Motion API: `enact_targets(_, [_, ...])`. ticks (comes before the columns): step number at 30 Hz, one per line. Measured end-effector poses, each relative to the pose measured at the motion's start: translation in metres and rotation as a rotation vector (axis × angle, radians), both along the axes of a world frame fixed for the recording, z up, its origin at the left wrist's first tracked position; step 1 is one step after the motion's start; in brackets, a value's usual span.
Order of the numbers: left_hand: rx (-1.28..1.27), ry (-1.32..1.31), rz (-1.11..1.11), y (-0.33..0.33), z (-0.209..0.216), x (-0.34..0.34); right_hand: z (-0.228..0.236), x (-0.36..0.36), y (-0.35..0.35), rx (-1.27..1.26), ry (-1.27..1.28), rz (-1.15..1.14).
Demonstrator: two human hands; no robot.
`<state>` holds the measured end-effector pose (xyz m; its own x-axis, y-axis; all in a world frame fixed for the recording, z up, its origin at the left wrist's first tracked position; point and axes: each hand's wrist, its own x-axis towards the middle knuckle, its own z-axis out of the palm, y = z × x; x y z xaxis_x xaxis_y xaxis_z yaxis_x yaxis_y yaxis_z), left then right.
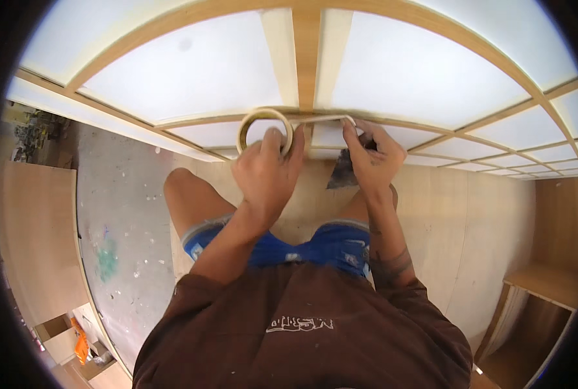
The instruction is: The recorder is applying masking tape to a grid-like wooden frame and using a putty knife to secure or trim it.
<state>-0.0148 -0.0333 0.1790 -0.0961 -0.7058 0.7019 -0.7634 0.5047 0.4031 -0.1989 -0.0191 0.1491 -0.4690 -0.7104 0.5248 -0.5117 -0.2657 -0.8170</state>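
My left hand (263,172) is closed on a roll of masking tape (243,131), with fingers through its ring. A narrow strip of tape (321,119) stretches from the roll to my right hand (376,159), which pinches its free end between thumb and finger. Under the right hand sticks out a dark grey triangular flat piece (343,174); it seems tucked in the same hand, and its kind cannot be made out. Both hands are close in front of a wooden lattice frame (307,61) with white panes (198,71), near a crossing of its bars.
Pale cream strips (278,55) run beside the upright bar. Below me lies a light wooden board (438,240), with grey stained floor (123,214) to the left. A wooden panel (39,240) stands far left, an open wooden cabinet (542,292) at the right.
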Motion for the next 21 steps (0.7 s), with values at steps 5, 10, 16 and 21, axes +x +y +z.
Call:
enact_targets(5, [0.075,-0.051,0.123,-0.003,0.005,-0.009,0.003,0.003,-0.004,0.065,-0.081,-0.002])
enact_targets(10, [0.167,-0.094,0.182,-0.002,0.015,-0.016,-0.003,0.004,-0.006,0.058,-0.139,0.018])
enact_targets(16, [0.367,-0.122,0.279,-0.003,0.026,-0.025,0.000,0.002,-0.010,0.103,-0.149,0.038])
enact_targets(21, [0.340,-0.121,0.300,-0.002,0.026,-0.028,0.015,-0.005,-0.013,0.187,-0.114,0.037])
